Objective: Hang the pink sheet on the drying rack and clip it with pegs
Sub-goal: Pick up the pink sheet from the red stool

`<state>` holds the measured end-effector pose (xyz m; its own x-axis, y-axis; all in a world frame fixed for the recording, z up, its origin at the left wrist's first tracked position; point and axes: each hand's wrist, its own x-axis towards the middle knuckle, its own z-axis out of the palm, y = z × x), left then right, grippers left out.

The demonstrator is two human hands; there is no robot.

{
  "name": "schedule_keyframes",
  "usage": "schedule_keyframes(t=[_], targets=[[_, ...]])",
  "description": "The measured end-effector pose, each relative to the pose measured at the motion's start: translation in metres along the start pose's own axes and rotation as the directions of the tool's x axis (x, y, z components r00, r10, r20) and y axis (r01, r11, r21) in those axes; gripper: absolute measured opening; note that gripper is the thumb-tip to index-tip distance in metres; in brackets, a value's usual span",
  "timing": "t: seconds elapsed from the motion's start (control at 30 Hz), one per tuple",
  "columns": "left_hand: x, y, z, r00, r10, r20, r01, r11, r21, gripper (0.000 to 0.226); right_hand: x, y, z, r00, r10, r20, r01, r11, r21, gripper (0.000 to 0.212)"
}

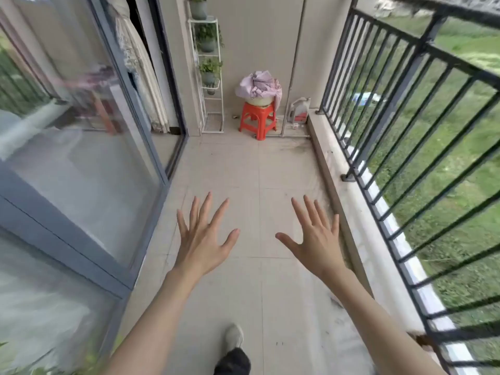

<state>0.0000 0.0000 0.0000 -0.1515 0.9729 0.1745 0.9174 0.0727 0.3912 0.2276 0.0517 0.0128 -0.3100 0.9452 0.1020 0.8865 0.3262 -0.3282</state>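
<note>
- My left hand (201,239) and right hand (315,239) are both held out in front of me, palms down, fingers spread wide; neither grip holds anything.
- The pink sheet (259,86) lies bunched in a pale basin (258,100) on the red stool (258,119), at the far end of the balcony against the wall. It is well apart from my hands.
- Left of the stool stands a white plant shelf (209,77) with potted plants; right of the stool, a plastic jug (298,110) sits in the corner by the railing (405,109).
- I see no drying rack and no pegs from here, so I cannot tell where they are.
- The step in hand, as I judge it, is walking to the stool and picking up the sheet.
- To do it well, I would step straight down the tiled floor (243,171) toward the stool and keep off the glass door (81,158) on the side away from the railing.
- I would reach into the bundle with both hands and look for an edge or a corner, not grab the middle, so the sheet opens flat for hanging.
- One end trails down the stool's right side; I would gather that up first so it does not drag on the floor.
</note>
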Motion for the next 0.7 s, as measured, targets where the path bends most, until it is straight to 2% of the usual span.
schedule_keyframes(t=[0.13, 0.3, 0.7], targets=[[0.073, -0.033, 0.013, 0.997, -0.039, 0.059, 0.039, 0.999, 0.002, 0.064, 0.073, 0.002, 0.016, 0.994, 0.094, 0.048, -0.094, 0.996, 0.002, 0.08], [0.158, -0.065, 0.028, 0.988, -0.067, 0.139, 0.067, 0.998, 0.002, 0.065, 0.159, 0.001, 0.029, 0.99, 0.125, 0.07, -0.126, 0.992, 0.004, 0.079], [0.405, -0.087, 0.082, 0.982, 0.004, 0.191, -0.011, 0.999, 0.033, 0.065, 0.411, 0.041, 0.065, 0.984, 0.143, 0.105, -0.145, 0.989, 0.018, 0.078]])
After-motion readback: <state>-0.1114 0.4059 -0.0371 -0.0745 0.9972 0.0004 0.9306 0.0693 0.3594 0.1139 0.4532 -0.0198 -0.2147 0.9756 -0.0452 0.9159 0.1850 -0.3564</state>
